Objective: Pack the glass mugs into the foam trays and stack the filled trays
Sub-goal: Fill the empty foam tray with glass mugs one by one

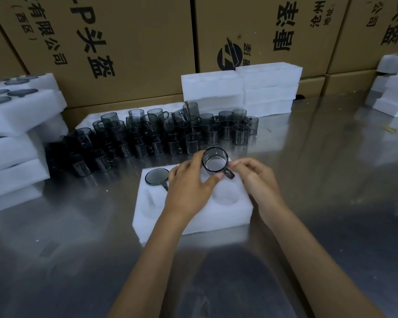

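Note:
A white foam tray (pixel 228 216) lies on the steel table in front of me. One smoky glass mug (pixel 156 176) sits sunk in its far left pocket. Above the far right pocket I hold a second glass mug (pixel 214 161), mouth up. My left hand (pixel 191 182) wraps round its body with fingers and thumb. My right hand (pixel 251 173) pinches the handle at the mug's right. Behind the tray stands a crowd of several loose glass mugs (pixel 161 136).
Filled foam trays (pixel 21 125) are stacked at the left edge. Empty foam trays (pixel 241 90) are piled at the back, more foam (pixel 391 92) at the far right. Cardboard boxes (pixel 124 42) wall off the rear. The steel table (pixel 331 180) stretches to the right.

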The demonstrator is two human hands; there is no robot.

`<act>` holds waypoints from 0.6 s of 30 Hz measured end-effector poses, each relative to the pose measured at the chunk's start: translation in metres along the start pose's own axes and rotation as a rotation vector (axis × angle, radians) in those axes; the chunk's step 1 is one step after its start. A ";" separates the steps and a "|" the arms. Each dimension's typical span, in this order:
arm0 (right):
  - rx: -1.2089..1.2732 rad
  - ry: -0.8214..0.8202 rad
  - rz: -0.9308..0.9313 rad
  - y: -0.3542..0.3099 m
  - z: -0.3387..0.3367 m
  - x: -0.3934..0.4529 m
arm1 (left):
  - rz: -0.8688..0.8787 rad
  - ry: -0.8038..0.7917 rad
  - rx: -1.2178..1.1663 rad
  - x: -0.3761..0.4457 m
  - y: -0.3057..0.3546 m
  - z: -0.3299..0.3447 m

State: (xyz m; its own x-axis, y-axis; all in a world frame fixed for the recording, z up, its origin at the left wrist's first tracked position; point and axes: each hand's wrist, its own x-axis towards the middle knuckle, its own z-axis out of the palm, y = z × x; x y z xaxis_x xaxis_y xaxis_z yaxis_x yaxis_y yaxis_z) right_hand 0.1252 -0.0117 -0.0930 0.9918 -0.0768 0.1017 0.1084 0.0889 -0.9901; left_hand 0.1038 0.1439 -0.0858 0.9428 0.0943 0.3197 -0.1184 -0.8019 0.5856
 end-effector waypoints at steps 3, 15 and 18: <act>0.000 -0.005 -0.028 0.000 0.001 -0.001 | 0.004 -0.037 0.060 0.001 -0.001 -0.001; -0.356 -0.162 -0.134 0.005 -0.007 0.009 | 0.015 -0.119 0.151 -0.005 0.007 -0.002; -0.402 -0.158 -0.113 0.008 -0.008 0.011 | 0.042 -0.100 0.154 -0.006 0.007 -0.002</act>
State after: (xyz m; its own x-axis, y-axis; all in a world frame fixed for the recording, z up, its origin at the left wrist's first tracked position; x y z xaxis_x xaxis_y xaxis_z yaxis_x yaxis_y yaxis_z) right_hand 0.1364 -0.0196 -0.1008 0.9767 0.0914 0.1944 0.2133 -0.3073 -0.9274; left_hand 0.0970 0.1392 -0.0817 0.9652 0.0057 0.2613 -0.1167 -0.8853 0.4502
